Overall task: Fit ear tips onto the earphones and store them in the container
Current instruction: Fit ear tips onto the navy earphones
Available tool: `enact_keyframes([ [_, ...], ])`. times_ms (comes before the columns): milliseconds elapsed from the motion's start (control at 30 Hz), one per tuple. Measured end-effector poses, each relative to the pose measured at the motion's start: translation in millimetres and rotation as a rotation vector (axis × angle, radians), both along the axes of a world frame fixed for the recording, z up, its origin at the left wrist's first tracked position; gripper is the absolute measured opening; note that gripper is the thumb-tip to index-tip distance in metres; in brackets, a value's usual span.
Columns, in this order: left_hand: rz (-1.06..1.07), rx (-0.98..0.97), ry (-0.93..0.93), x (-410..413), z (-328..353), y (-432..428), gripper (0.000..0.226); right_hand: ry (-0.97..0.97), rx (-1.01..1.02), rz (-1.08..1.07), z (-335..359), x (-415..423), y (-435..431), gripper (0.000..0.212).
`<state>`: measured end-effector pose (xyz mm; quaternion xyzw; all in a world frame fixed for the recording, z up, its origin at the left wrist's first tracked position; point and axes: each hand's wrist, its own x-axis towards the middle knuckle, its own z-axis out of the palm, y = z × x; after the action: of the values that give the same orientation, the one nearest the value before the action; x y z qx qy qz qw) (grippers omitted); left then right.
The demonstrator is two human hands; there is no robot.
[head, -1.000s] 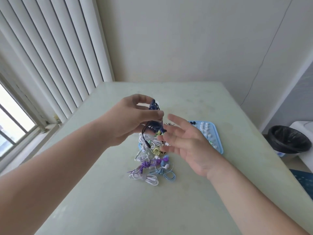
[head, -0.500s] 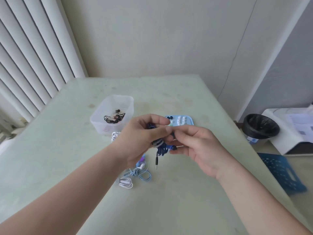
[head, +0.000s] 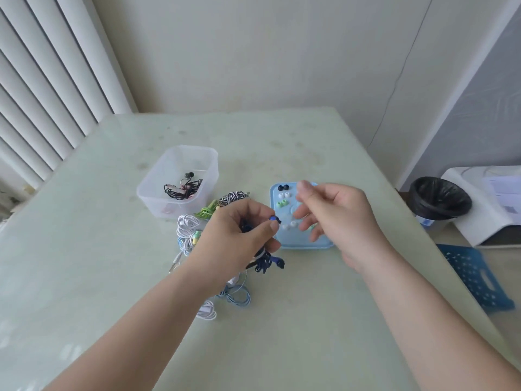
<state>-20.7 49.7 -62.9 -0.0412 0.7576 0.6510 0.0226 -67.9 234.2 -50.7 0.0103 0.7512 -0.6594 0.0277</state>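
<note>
On the table, the clear container is sitting near the blue tray. My left hand is gripping the dark blue earphones. Their cord is dangling, so it may be catching the pile of other earphones. My right hand is hovering loose and open over the tray, holding nothing. If I am bumping it, the tiny ear tips may be rolling away.
</note>
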Motion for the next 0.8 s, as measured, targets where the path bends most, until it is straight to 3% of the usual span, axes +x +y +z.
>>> enact_keyframes([
  [133, 0.034, 0.105, -0.118, 1.1, -21.6, 11.7, 0.011, 0.085, 0.266, -0.060, -2.1, -27.0, 8.8, 0.009],
  [233, 0.065, 0.205, -0.110, -3.1, -23.7, 18.7, 0.018, 0.101, 0.460, 0.019, -4.3, -44.1, 9.0, 0.013],
  [433, 0.147, 0.374, -0.081, -2.3, -25.5, 24.1, 0.012, 0.048, 0.771, 0.247, -9.0, -39.1, 6.1, 0.005],
  [667, 0.178, 0.488, -0.023, -0.7, -28.0, 19.2, 0.016, 0.175, 1.101, 0.268, -16.6, -28.9, -3.8, 0.009],
  [733, 0.178, 0.500, -0.011, 0.9, -26.6, 17.0, 0.016, 0.235, 1.029, 0.227, -15.9, -27.2, -3.7, 0.009],
  [800, 0.178, 0.502, 0.006, 2.1, -25.2, 15.0, 0.014, 0.226, 0.785, 0.166, -14.0, -24.0, -0.8, 0.007],
])
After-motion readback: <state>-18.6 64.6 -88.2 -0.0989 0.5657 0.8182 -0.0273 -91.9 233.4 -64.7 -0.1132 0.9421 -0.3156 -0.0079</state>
